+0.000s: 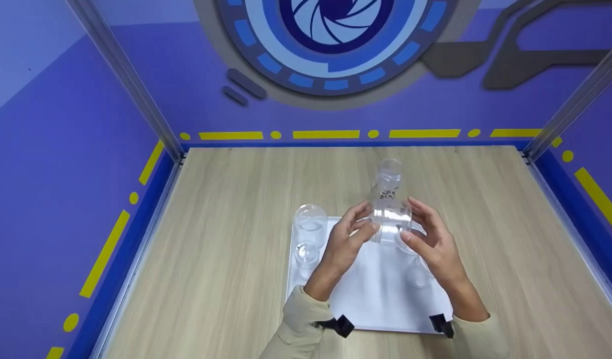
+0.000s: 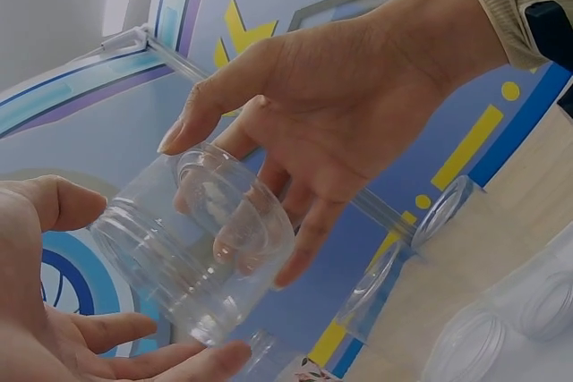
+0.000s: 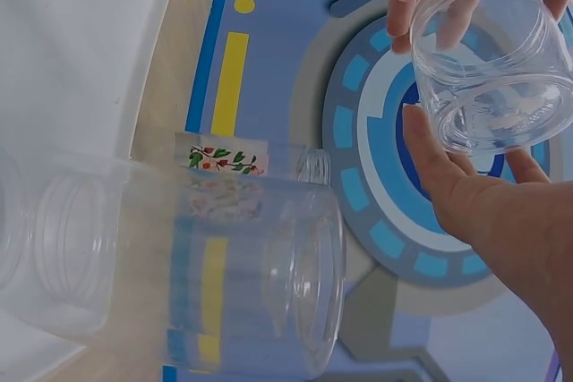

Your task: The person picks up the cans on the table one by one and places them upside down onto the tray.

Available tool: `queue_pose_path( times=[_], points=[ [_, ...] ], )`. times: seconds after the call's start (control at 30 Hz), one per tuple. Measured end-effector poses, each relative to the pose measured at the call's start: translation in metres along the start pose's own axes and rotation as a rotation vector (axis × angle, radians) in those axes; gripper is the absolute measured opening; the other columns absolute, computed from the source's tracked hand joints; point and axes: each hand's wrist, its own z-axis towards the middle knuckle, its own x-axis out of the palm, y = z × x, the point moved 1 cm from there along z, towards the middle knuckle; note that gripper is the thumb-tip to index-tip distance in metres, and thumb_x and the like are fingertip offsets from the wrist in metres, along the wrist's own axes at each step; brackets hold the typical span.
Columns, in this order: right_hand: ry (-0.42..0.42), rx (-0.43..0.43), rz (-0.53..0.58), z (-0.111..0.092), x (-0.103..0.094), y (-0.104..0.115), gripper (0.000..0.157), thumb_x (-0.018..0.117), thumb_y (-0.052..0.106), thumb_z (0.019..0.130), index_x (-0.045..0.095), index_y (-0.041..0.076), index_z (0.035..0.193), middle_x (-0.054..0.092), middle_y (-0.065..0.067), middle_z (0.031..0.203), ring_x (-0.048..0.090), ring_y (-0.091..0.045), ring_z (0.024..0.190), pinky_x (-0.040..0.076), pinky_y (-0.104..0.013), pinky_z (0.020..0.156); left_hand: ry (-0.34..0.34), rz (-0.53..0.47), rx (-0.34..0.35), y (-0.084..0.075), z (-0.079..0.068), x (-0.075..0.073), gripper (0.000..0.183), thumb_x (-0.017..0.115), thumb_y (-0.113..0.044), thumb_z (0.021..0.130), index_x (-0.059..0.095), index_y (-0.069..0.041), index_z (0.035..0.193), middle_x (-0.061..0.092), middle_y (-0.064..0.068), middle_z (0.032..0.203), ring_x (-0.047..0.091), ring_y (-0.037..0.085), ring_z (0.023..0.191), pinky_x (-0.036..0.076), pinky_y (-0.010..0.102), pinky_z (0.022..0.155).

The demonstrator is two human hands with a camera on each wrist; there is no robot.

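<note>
A clear, wide-mouthed plastic jar [image 1: 396, 225] is held sideways above the tray, between both hands. My left hand [image 1: 346, 240] grips its threaded rim end, thumb on the near side. At the base end my right hand [image 1: 438, 247] holds it with thumb and fingers. In the left wrist view the jar [image 2: 201, 239] looks see-through, with no lid visible on it. The right wrist view shows the jar's [image 3: 492, 60] round base and screw thread. Some fingertips are hidden behind it or blurred through the plastic.
A white tray [image 1: 380, 304] lies on the wooden table [image 1: 226, 249]. Clear jars [image 1: 307, 253] stand along its left side, and another clear container [image 1: 418, 274] on its right. Behind the hands stands a clear bottle with a floral print [image 1: 388, 193]. Printed panels enclose the table.
</note>
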Motion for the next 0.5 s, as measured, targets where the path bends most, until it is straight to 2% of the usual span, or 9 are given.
queue_pose_path(
  times=[0.13,0.23,0.33,0.5],
  points=[
    [-0.015,-0.005,-0.016,0.0,0.0,0.0,0.067,0.064,-0.012,0.096,0.04,-0.003,0.158,0.049,-0.013,0.153,0.048,-0.027,0.14,0.046,-0.029,0.111,-0.044,0.07,0.026,-0.004,0.0,-0.005,0.068,0.063,-0.034,0.098,0.049,-0.001,0.155,0.056,0.016,0.152,0.055,0.036,0.138,0.049,0.047,0.109],
    [-0.02,-0.017,-0.02,0.001,-0.001,0.0,0.066,0.064,-0.012,0.096,0.04,-0.005,0.157,0.05,-0.014,0.151,0.049,-0.026,0.138,0.046,-0.027,0.11,-0.085,0.119,0.045,-0.008,-0.001,-0.008,0.066,0.065,-0.034,0.098,0.052,-0.004,0.155,0.057,0.012,0.151,0.056,0.034,0.137,0.049,0.049,0.109],
    [-0.024,-0.025,-0.029,0.001,-0.002,0.0,0.066,0.064,-0.013,0.096,0.041,-0.005,0.157,0.051,-0.013,0.15,0.05,-0.027,0.137,0.047,-0.027,0.109,-0.113,0.15,0.068,-0.014,-0.003,-0.011,0.065,0.066,-0.033,0.098,0.052,-0.006,0.155,0.055,0.009,0.153,0.054,0.03,0.139,0.049,0.047,0.109],
    [-0.035,-0.02,-0.056,0.001,-0.004,0.0,0.067,0.066,-0.012,0.096,0.041,-0.004,0.157,0.051,-0.014,0.15,0.05,-0.03,0.138,0.047,-0.028,0.109,-0.123,0.17,0.127,-0.023,-0.006,-0.016,0.065,0.065,-0.031,0.1,0.047,-0.004,0.157,0.049,0.011,0.158,0.05,0.028,0.144,0.048,0.043,0.112]
  ],
)
